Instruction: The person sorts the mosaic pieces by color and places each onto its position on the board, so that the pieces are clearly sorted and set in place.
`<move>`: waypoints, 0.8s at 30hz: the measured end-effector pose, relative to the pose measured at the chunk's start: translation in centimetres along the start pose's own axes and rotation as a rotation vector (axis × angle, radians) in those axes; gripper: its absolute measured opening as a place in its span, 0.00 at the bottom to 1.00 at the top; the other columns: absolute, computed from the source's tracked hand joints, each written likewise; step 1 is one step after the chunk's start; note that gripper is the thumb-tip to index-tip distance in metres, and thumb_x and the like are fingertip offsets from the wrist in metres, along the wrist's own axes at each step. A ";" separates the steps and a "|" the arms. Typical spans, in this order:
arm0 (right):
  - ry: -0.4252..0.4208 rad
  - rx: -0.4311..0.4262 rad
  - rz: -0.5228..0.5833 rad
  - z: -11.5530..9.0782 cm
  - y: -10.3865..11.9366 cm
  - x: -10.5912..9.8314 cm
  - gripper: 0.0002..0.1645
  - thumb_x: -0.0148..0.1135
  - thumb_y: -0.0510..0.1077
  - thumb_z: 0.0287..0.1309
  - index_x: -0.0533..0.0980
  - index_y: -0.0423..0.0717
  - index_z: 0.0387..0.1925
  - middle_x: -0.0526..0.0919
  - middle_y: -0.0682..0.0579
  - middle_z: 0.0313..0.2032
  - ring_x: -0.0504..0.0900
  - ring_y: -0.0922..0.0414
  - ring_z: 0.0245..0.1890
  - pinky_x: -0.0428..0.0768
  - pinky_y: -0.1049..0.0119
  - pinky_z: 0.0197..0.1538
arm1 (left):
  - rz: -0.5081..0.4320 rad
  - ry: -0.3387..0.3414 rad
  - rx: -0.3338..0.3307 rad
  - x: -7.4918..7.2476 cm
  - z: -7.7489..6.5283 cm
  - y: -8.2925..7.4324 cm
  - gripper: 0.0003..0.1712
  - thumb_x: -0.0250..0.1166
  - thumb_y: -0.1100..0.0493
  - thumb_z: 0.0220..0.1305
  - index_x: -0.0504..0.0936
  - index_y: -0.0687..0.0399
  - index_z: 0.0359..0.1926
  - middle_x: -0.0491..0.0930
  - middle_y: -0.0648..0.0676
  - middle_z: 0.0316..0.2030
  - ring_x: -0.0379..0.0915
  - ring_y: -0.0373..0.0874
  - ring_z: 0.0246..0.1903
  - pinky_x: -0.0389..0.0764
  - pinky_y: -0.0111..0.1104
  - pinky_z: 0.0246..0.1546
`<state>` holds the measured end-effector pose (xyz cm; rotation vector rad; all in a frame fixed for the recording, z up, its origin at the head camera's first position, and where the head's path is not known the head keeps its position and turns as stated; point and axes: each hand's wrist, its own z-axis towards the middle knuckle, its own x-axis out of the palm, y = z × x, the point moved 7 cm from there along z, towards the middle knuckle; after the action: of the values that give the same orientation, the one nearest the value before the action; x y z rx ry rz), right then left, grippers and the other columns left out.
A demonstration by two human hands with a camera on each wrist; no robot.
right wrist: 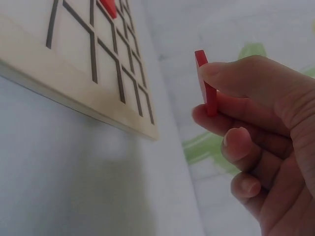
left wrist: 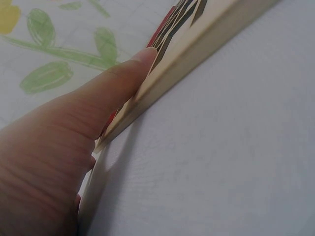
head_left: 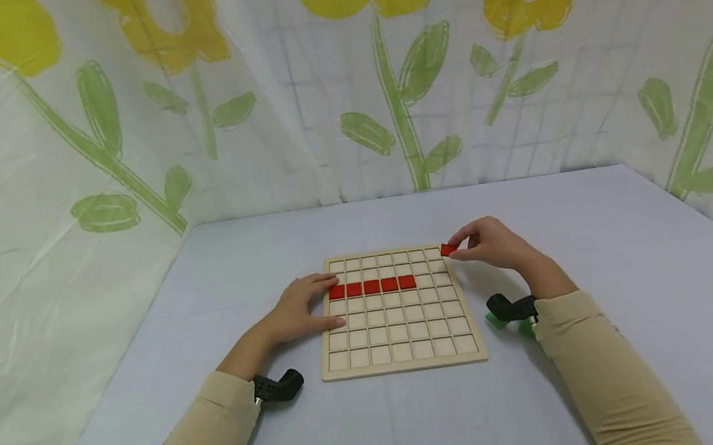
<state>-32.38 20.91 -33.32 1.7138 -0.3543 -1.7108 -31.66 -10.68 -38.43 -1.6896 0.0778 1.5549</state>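
Observation:
A wooden grid board [head_left: 406, 366] lies on the table, with several red square tiles [head_left: 372, 287] in one row from its left side. My left hand [head_left: 297, 308] rests on the board's left edge, fingers by the first red tile and thumb lower down. The left wrist view shows that thumb [left wrist: 125, 73] lying straight over the wooden rim. Above the board's far right corner, my right hand [head_left: 494, 245] pinches another red square tile [right wrist: 210, 98] between thumb and index finger. In the right wrist view this tile is held on edge, apart from the board, the other fingers curled below.
Green pieces [head_left: 495, 320] lie on the white table [head_left: 393, 424] right of the board, partly hidden under the right wrist. A black wrist camera [head_left: 279, 387] sits on the left arm. Behind the table hangs a white curtain [head_left: 298, 112] with painted flowers.

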 end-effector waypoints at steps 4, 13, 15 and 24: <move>0.004 -0.028 -0.007 0.2 0.4 0.6 0.14 0.68 0.42 0.51 0.82 0.40 0.40 0.77 0.41 0.18 0.64 0.60 0.16 0.66 0.70 0.21 | -0.004 -0.002 0.007 0.0 0.0 0.0 0.44 0.68 0.41 0.51 0.65 0.52 0.66 0.61 0.55 0.68 0.49 0.54 0.70 0.41 0.53 0.70; 0.049 -0.058 -0.042 0.5 1.8 2.1 0.15 0.67 0.42 0.52 0.81 0.38 0.42 0.81 0.45 0.27 0.67 0.58 0.20 0.69 0.68 0.23 | 0.002 0.002 -0.008 -0.1 0.1 0.0 0.45 0.68 0.40 0.51 0.65 0.52 0.66 0.61 0.56 0.68 0.49 0.55 0.70 0.42 0.53 0.70; 0.056 -0.061 -0.046 0.6 2.0 2.3 0.16 0.67 0.43 0.52 0.81 0.39 0.42 0.82 0.45 0.30 0.68 0.58 0.21 0.70 0.69 0.24 | 0.001 0.005 -0.012 0.0 0.1 0.0 0.45 0.68 0.40 0.50 0.65 0.51 0.67 0.60 0.56 0.68 0.48 0.55 0.70 0.42 0.53 0.70; 0.079 -0.077 -0.043 0.6 2.5 3.2 0.15 0.67 0.42 0.52 0.81 0.39 0.41 0.82 0.45 0.34 0.67 0.59 0.21 0.69 0.69 0.23 | -0.001 0.013 -0.019 0.0 0.1 0.1 0.45 0.68 0.40 0.51 0.64 0.51 0.67 0.60 0.55 0.68 0.48 0.53 0.70 0.41 0.52 0.71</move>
<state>-31.99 16.85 -34.18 1.7380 -0.2146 -1.6603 -31.75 -10.69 -38.46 -1.7149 0.0691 1.5490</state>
